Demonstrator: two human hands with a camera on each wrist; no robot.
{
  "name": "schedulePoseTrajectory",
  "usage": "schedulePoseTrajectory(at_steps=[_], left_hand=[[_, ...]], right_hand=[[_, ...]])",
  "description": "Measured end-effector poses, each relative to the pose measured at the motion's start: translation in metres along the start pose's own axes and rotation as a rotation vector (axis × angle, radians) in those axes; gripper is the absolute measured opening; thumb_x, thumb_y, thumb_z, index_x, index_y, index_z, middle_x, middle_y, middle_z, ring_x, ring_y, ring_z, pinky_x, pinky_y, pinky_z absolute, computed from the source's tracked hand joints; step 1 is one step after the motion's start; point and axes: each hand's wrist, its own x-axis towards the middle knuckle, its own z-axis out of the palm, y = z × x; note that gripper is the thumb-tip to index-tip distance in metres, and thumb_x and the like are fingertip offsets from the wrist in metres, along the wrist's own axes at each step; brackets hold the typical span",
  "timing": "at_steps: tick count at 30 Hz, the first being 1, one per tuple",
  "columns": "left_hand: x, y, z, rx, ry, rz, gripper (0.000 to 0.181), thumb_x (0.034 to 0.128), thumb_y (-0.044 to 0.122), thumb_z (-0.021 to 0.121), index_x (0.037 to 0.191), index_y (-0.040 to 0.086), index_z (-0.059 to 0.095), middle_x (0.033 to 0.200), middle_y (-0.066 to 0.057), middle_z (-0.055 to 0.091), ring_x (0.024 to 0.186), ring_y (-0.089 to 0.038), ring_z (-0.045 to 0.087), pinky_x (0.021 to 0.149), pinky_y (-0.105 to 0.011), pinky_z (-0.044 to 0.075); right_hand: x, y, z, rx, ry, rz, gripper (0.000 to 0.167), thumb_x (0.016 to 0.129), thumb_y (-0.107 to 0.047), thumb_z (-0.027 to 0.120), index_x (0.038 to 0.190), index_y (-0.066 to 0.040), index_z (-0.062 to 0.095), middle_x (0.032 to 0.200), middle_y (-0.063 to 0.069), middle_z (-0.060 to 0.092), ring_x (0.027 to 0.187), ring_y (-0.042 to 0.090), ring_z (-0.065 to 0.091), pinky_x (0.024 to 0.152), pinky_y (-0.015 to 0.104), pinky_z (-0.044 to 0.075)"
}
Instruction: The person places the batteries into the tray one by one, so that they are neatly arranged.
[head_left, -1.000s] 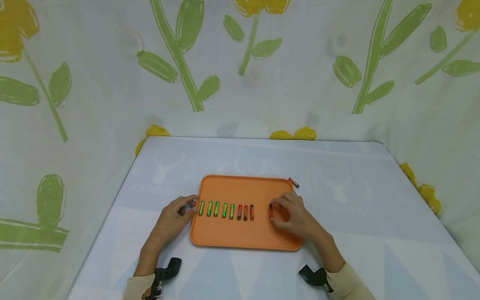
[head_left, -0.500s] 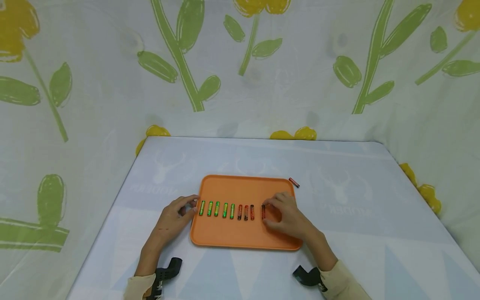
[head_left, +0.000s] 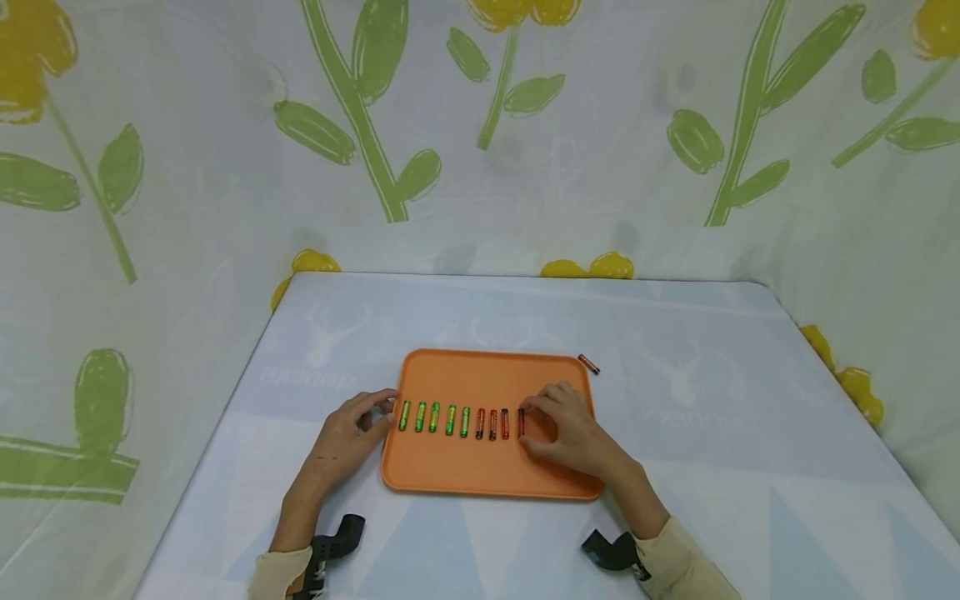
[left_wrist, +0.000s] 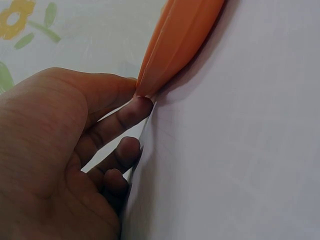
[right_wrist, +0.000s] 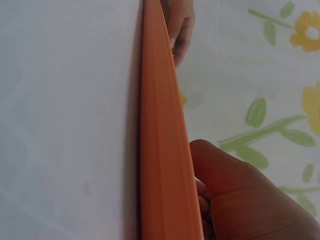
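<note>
An orange tray (head_left: 465, 471) lies on the table, with a row of upright-lying batteries across it. On the left of the row are several green batteries (head_left: 435, 417); three red-and-black batteries (head_left: 492, 424) follow to their right. My right hand (head_left: 566, 427) pinches another red-and-black battery (head_left: 522, 422) between thumb and fingers, just right of that row. In the right wrist view the tray wall hides this battery and the fingertips. At the tray's left edge, my left hand (head_left: 352, 433) grips the rim; the left wrist view shows thumb and a finger (left_wrist: 136, 111) at the tray's edge.
One more red battery (head_left: 588, 364) lies on the table outside the tray's far right corner. The pale patterned table (head_left: 675, 333) extends around the tray. A curtain with printed flowers (head_left: 570, 183) hangs behind it.
My right hand has slid the pinched red battery leftward along the tray, closer to the row. The left hand has stayed at the tray's edge.
</note>
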Motion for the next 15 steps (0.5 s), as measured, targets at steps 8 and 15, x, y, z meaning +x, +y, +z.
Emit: schedulePoseTrajectory(at_steps=[8,15], left_hand=[[0.0001,-0.0005,0.0007,0.008,-0.013,-0.026,0.038,0.0967,0.018,0.069,0.135,0.017,0.064,0.107,0.003,0.064,0.082,-0.016,0.049,0.070,-0.031,0.042],[0.0005,-0.0013,0.0004,0.000,-0.012,-0.020,0.037,0.0966,0.017,0.069,0.134,0.017,0.065,0.106,0.003,0.064,0.082,-0.016,0.049,0.070,-0.031,0.042]], right_hand=[[0.0002,0.0010,0.0002,-0.005,-0.020,-0.010,0.039,0.083,-0.034,0.082,0.115,-0.016,0.069,0.103,-0.007,0.053,0.106,0.015,0.043,0.092,0.043,0.034],[-0.0012,0.0012,-0.0067,0.008,0.022,-0.007,0.043,0.082,-0.031,0.083,0.118,-0.012,0.068,0.103,-0.005,0.054,0.103,0.016,0.043,0.088,0.043,0.038]])
